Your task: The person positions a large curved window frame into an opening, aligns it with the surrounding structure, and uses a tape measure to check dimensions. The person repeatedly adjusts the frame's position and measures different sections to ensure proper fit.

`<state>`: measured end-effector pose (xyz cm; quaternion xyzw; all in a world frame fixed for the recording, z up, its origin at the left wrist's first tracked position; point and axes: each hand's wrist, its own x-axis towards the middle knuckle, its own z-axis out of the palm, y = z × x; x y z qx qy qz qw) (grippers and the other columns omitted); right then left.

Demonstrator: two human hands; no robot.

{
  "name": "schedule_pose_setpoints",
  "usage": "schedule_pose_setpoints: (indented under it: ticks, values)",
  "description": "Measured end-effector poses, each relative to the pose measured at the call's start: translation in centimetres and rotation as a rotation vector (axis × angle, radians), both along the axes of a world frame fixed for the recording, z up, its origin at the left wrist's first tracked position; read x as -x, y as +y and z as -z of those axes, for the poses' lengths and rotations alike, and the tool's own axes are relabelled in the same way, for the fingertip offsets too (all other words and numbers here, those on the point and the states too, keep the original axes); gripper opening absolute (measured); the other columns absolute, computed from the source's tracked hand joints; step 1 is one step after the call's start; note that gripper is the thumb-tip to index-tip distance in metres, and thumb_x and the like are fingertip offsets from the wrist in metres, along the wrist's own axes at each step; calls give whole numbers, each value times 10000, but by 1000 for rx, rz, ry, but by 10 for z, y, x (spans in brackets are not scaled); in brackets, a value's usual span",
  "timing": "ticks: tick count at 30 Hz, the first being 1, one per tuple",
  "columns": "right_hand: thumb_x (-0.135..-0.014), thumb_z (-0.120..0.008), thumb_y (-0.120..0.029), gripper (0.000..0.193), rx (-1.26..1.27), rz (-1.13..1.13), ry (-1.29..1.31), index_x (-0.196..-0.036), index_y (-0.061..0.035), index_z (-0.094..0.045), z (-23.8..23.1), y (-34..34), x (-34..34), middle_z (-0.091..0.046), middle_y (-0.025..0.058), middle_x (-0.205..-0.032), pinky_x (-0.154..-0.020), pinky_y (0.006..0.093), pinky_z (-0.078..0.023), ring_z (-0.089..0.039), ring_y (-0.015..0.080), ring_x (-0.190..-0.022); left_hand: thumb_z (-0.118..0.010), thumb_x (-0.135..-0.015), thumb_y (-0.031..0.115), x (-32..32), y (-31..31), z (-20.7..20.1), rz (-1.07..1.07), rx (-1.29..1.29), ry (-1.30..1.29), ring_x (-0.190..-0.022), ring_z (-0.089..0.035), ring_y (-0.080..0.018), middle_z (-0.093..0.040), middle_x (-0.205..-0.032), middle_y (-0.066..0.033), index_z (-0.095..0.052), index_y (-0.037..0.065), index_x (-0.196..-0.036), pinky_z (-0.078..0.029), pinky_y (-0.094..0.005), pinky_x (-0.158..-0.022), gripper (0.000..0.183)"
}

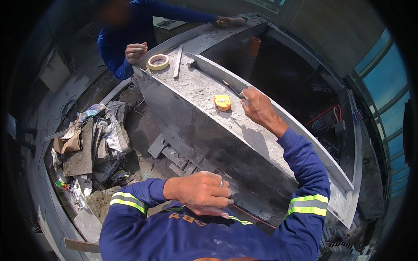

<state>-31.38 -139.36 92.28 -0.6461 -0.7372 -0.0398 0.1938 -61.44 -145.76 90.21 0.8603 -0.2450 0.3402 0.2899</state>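
Observation:
My right hand (259, 108) is closed around a thin dark stick with a pale pointed tip, which looks like a pencil (231, 87). It is above the grey, dusty ledge (204, 93), beside the raised inner strip (300, 130). Left of this hand, a yellow tape measure (222, 102) rests on the ledge. My left hand (200, 193) is in front of my chest, off the ledge, with its fingers curled in. Nothing shows in it, though its palm faces away. A roll of cream masking tape (158, 62) and a narrow flat strip (178, 61) lie farther along the ledge.
A co-worker in blue (135, 30) is at the far left end, with one arm stretched over the ledge. A heap of rubble and scraps (93, 145) lies on the left. Beyond the strip is a dark recess (283, 74) with an orange pipe (254, 45).

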Motion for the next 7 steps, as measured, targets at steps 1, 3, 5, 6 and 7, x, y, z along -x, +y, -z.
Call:
schedule_pose_setpoints:
  ticks: [1,3,5,6,7]
  values:
    - [-899,-705,-96,156,31,-3,12,-960,45,-679,2,21,13,-666,239,-960,-803,533,-548,-697,435,-907,-873,-855,281,18,1,11,-105,28,78,-680,-606,-229,-610,-807,-60,-750,39,-1016,-439,-352,-563,316]
    - [-898,-684,-132,194,91,-4,37,-968,49,-690,5,64,40,-690,261,-969,-828,538,-555,-705,458,-939,-863,-861,288,47,3,32,-253,193,133,-691,-616,-245,-632,-829,-67,-742,46,-1003,-472,-370,-588,306]
    - [-910,-686,-208,285,158,18,54,-1049,38,-724,24,106,55,-726,292,-982,-863,539,-545,-711,466,-984,-862,-855,254,74,4,44,-395,332,237,-734,-654,-257,-669,-821,-84,-759,47,-988,-509,-371,-622,267]
    - [-881,-684,-231,329,246,56,33,-1090,18,-734,31,128,67,-736,300,-987,-905,543,-550,-714,489,-1012,-869,-847,270,89,3,52,-490,356,268,-747,-668,-259,-674,-832,-87,-761,54,-1002,-513,-372,-624,286]
    - [-867,-702,-250,347,251,57,64,-1098,5,-744,40,148,84,-745,287,-1095,-960,524,-554,-707,485,-1084,-875,-840,285,106,1,61,-589,371,294,-759,-682,-260,-680,-844,-90,-762,62,-1015,-517,-373,-626,305]
